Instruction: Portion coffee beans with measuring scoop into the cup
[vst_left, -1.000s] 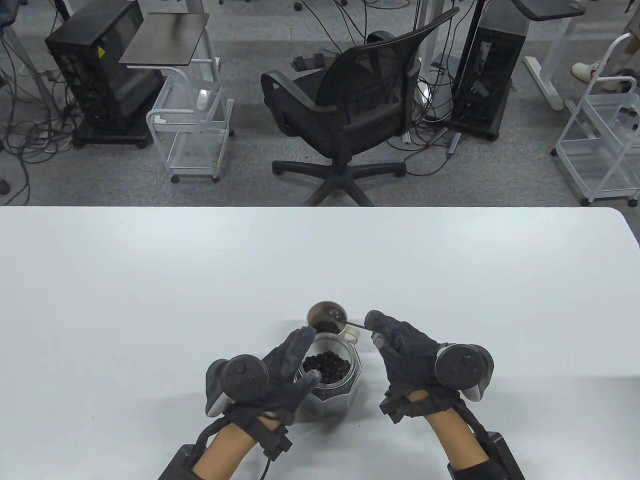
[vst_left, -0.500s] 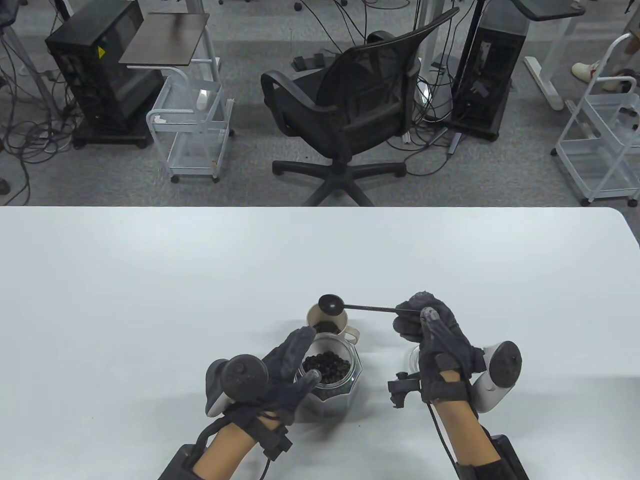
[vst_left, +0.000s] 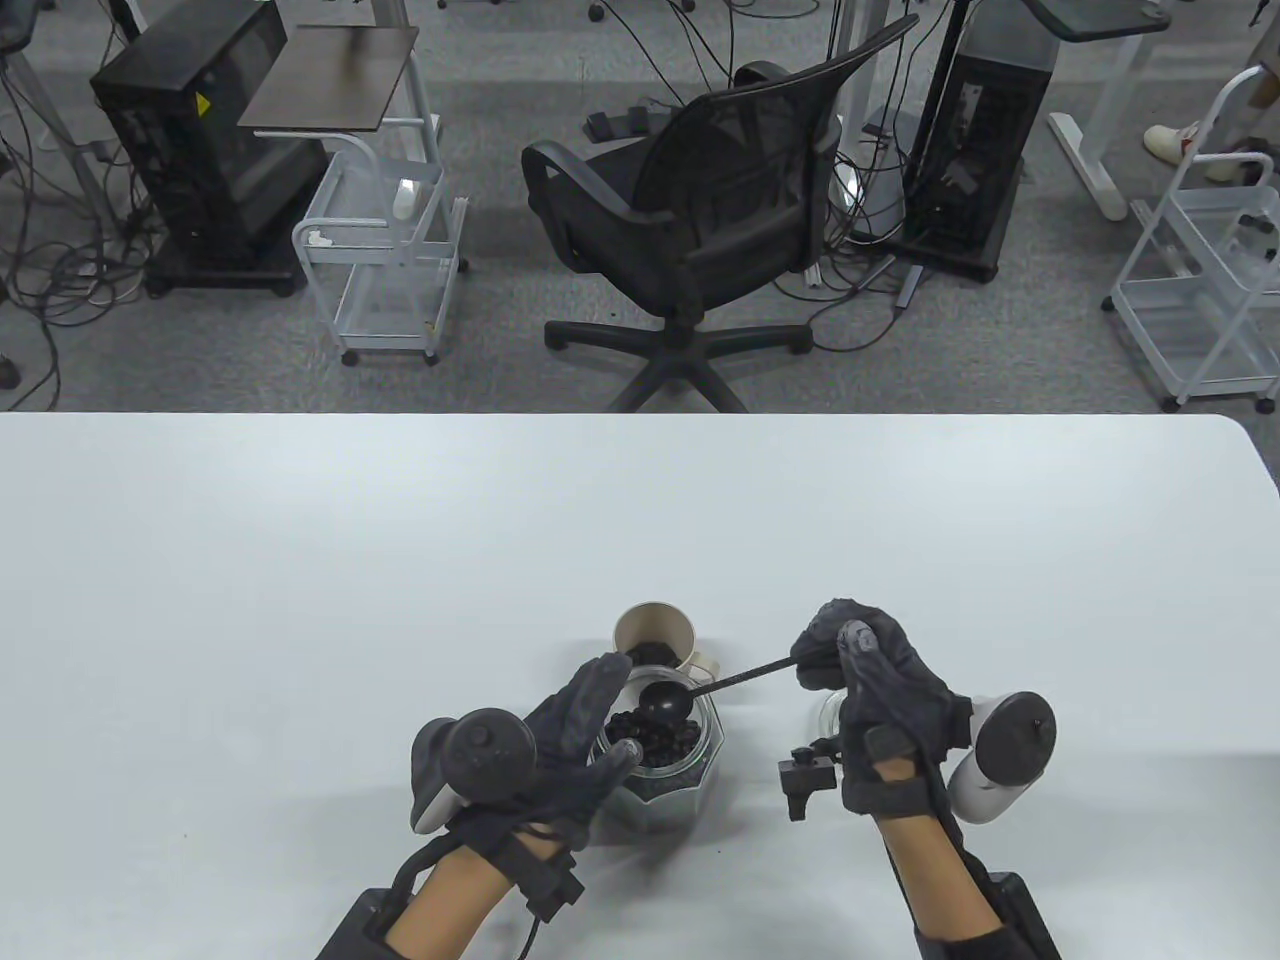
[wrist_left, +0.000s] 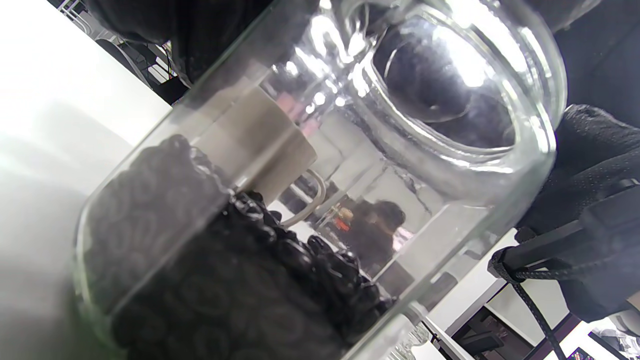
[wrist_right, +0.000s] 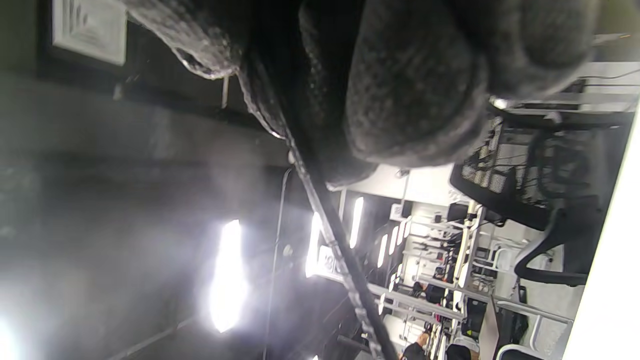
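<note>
A glass jar (vst_left: 668, 752) of dark coffee beans (vst_left: 650, 740) stands near the table's front edge. My left hand (vst_left: 580, 735) grips its left side, fingers curled round the glass (wrist_left: 320, 165). Just behind it stands a beige cup (vst_left: 653, 632) with a handle and some beans in its bottom. My right hand (vst_left: 860, 660) pinches the handle of a black measuring scoop (vst_left: 668, 702). The scoop's bowl sits in the jar's mouth, over the beans. In the right wrist view the thin handle (wrist_right: 330, 225) runs down from my curled fingers.
A small clear glass object (vst_left: 828, 715) lies on the table behind my right wrist. The white table (vst_left: 300, 600) stretches wide to both sides. Past its far edge stand an office chair (vst_left: 700, 220) and two white carts.
The scoop was inside the cup, then lifted above it, and has now swung back and down into the jar's mouth. My right hand turned sideways. The left hand kept still.
</note>
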